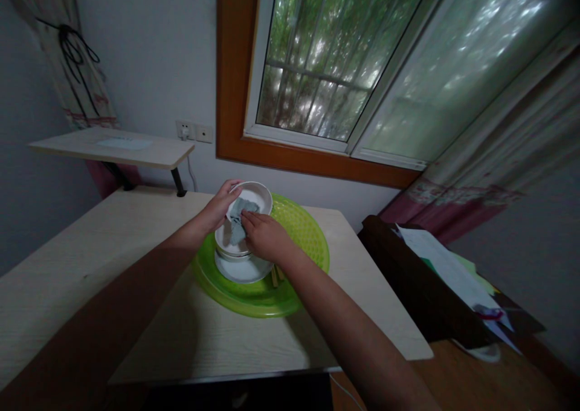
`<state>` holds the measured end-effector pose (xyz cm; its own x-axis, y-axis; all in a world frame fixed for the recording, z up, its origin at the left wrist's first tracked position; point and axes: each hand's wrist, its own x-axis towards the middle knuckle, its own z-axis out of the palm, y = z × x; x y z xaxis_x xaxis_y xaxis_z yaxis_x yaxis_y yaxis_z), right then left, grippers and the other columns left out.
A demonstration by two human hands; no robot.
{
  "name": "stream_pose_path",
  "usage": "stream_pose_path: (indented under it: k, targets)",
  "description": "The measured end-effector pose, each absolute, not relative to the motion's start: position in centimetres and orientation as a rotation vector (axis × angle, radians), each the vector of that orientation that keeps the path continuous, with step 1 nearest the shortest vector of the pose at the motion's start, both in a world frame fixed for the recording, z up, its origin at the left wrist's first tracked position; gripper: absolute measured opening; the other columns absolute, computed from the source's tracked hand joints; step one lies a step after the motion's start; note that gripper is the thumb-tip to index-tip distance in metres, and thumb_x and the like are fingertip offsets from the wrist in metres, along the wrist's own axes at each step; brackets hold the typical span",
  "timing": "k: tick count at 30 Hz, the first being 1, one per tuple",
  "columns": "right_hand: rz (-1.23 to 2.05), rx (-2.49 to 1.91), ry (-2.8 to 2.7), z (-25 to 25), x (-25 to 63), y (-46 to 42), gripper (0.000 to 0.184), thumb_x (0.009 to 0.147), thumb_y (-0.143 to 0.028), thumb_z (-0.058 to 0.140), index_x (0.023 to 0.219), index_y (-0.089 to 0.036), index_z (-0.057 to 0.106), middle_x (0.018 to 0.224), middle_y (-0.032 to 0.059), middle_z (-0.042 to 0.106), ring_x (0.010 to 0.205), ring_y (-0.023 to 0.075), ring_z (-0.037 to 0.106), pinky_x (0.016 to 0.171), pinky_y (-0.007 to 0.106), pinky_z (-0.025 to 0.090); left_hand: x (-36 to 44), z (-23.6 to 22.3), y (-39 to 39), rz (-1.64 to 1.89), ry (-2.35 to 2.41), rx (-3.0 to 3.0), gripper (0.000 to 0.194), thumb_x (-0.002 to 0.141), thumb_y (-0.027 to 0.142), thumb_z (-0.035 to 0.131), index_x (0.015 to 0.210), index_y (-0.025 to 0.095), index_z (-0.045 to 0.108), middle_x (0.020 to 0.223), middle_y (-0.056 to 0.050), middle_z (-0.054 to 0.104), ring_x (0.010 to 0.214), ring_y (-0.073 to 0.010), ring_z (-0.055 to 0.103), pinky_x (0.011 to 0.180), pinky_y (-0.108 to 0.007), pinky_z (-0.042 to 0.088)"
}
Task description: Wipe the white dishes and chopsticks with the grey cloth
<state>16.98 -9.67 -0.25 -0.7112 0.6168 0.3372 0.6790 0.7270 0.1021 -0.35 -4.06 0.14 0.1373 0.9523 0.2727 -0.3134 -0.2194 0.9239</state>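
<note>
A white bowl (259, 194) is tilted up over a stack of white dishes (240, 266) inside a round green basin (308, 236) on a pale wooden table (81, 260). My left hand (220, 205) grips the bowl's left rim, fingers curled over the edge. My right hand (263, 236) presses a grey-green cloth (238, 217) into the bowl, fingers closed on it. Wooden chopstick ends (276, 276) poke out below my right wrist.
A small raised shelf (113, 147) stands at the table's back left, below a wall socket (194, 132). A window (326, 60) with curtains fills the far wall. To the right sits a dark case (417, 284) with papers (448, 266) on it.
</note>
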Motion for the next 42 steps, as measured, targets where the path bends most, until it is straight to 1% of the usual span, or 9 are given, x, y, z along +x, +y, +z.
stream_pose_path:
  k: [3, 6, 9, 13, 17, 22, 27, 33, 42]
  targets:
    - [-0.163, -0.876, -2.688, -0.7, 17.2, -9.5, 0.068, 0.087, -0.024, 0.060, 0.148, -0.003, 0.038, 0.153, 0.0231, 0.043, 0.142, 0.0286, 0.042, 0.116, 0.041, 0.036, -0.4, -0.3, -3.9, 1.361, 0.743, 1.306, 0.042, 0.084, 0.043, 0.068, 0.119, 0.023, 0.056, 0.105, -0.004, 0.062, 0.084, -0.0146, 0.060, 0.069, -0.023, 0.049]
    - [-0.084, -0.814, -2.671, -0.5, 17.2, -9.5, 0.074, 0.086, -0.026, 0.059, 0.151, -0.005, 0.031, 0.156, 0.0228, 0.037, 0.144, 0.0273, 0.039, 0.115, 0.041, 0.037, -0.4, -0.7, -3.7, 1.338, 0.736, 1.321, 0.042, 0.085, 0.045, 0.067, 0.120, 0.025, 0.056, 0.101, -0.003, 0.062, 0.081, -0.0138, 0.060, 0.068, -0.022, 0.048]
    - [-0.086, -0.867, -2.654, 0.3, 17.2, -9.8, 0.066, 0.086, -0.023, 0.057, 0.148, -0.009, 0.038, 0.150, 0.0191, 0.048, 0.135, 0.0255, 0.049, 0.111, 0.038, 0.040, -0.5, -0.6, -3.6, 1.352, 0.734, 1.286, 0.044, 0.084, 0.046, 0.068, 0.119, 0.024, 0.055, 0.098, -0.002, 0.063, 0.077, -0.0137, 0.059, 0.066, -0.023, 0.047]
    - [-0.185, -1.060, -2.643, 1.5, 17.2, -9.9, 0.041, 0.086, -0.018, 0.057, 0.127, -0.016, 0.058, 0.122, 0.0127, 0.068, 0.112, 0.0252, 0.062, 0.100, 0.037, 0.046, -0.4, -0.1, -3.7, 1.440, 0.730, 1.208, 0.044, 0.082, 0.044, 0.069, 0.117, 0.023, 0.054, 0.103, -0.003, 0.063, 0.081, -0.0154, 0.060, 0.069, -0.025, 0.048]
    - [-0.288, -1.171, -2.584, 2.3, 17.6, -9.8, 0.025, 0.086, -0.022, 0.059, 0.110, -0.018, 0.066, 0.106, 0.0109, 0.072, 0.103, 0.0265, 0.063, 0.095, 0.037, 0.045, -0.2, 0.3, -3.8, 1.519, 0.765, 1.171, 0.041, 0.082, 0.041, 0.068, 0.116, 0.022, 0.054, 0.108, -0.005, 0.063, 0.086, -0.0165, 0.060, 0.070, -0.024, 0.048]
    - [-0.294, -1.378, -2.281, 2.2, 18.9, -9.1, 0.022, 0.087, -0.027, 0.056, 0.104, -0.020, 0.066, 0.096, 0.0093, 0.072, 0.089, 0.0254, 0.064, 0.083, 0.034, 0.046, -0.6, -0.1, -3.3, 1.559, 0.776, 1.119, 0.039, 0.083, 0.041, 0.067, 0.115, 0.023, 0.054, 0.109, -0.006, 0.063, 0.091, -0.0177, 0.061, 0.071, -0.025, 0.049]
    - [-0.088, -1.561, -1.768, 1.6, 21.1, -7.4, 0.024, 0.089, -0.029, 0.045, 0.103, -0.020, 0.063, 0.085, 0.0056, 0.070, 0.075, 0.0225, 0.062, 0.070, 0.029, 0.043, -1.2, -0.4, -2.9, 1.574, 0.758, 1.091, 0.037, 0.086, 0.044, 0.065, 0.115, 0.025, 0.053, 0.107, -0.005, 0.063, 0.093, -0.0192, 0.063, 0.073, -0.027, 0.052]
    - [0.071, -1.572, -1.426, 1.0, 22.9, -5.6, 0.025, 0.089, -0.035, 0.042, 0.099, -0.020, 0.060, 0.088, 0.0081, 0.071, 0.079, 0.0242, 0.062, 0.070, 0.030, 0.044, -0.9, -0.4, -3.3, 1.557, 0.788, 1.151, 0.034, 0.085, 0.042, 0.066, 0.112, 0.025, 0.057, 0.108, -0.006, 0.063, 0.093, -0.0200, 0.061, 0.071, -0.027, 0.049]
    - [0.140, -1.473, -1.409, 0.9, 22.3, -5.8, 0.023, 0.091, -0.036, 0.043, 0.103, -0.021, 0.055, 0.091, 0.0078, 0.069, 0.083, 0.0234, 0.063, 0.076, 0.032, 0.048, -1.0, -0.7, -2.9, 1.544, 0.814, 1.169, 0.038, 0.084, 0.044, 0.066, 0.116, 0.025, 0.056, 0.112, -0.006, 0.063, 0.093, -0.0197, 0.060, 0.074, -0.028, 0.048]
